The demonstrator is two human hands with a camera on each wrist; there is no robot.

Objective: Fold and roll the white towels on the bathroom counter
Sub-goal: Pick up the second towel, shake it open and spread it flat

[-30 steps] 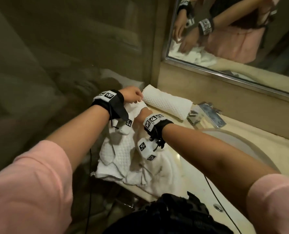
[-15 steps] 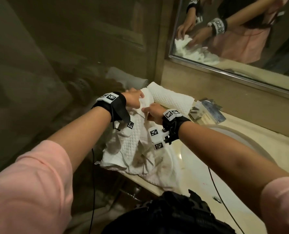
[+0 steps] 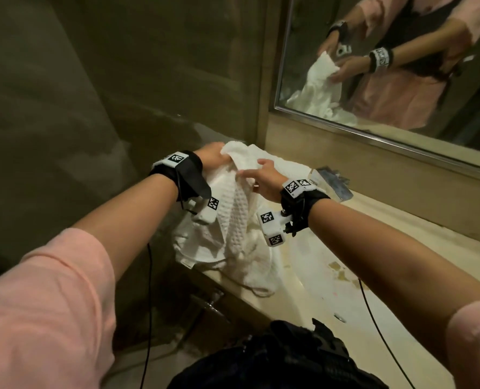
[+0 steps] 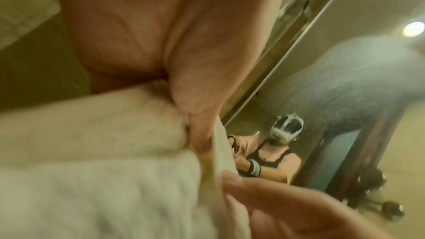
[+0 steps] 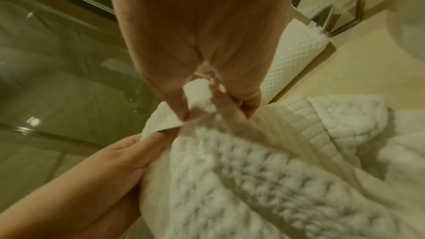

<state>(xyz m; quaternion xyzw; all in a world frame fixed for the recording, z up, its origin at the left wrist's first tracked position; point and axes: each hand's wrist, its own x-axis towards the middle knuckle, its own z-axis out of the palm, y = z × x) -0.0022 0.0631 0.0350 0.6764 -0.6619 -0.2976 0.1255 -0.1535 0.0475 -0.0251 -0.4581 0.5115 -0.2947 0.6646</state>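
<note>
A white waffle towel (image 3: 233, 211) hangs from both hands above the counter's left end. My left hand (image 3: 216, 157) grips its top edge, with thumb and fingers curled round the cloth (image 4: 197, 134). My right hand (image 3: 254, 175) pinches the same edge just to the right, and the wrist view shows its thumb and finger closed on a corner (image 5: 198, 110). A rolled white towel (image 5: 296, 57) lies behind, against the back wall, half hidden in the head view. More crumpled white towels (image 3: 253, 265) lie heaped under the hanging one, spilling over the counter's front edge.
The beige counter (image 3: 331, 262) runs off to the right with stains on it. A clear tray with packets (image 3: 332, 179) stands beside the rolled towel. A mirror (image 3: 387, 66) hangs above, and a glass wall (image 3: 93, 122) closes the left side. A black bag (image 3: 275, 360) hangs below.
Both hands have risen with the towel's edge, lifting it off the heap. The right hand moved up next to the left, and the towel now hangs between them.
</note>
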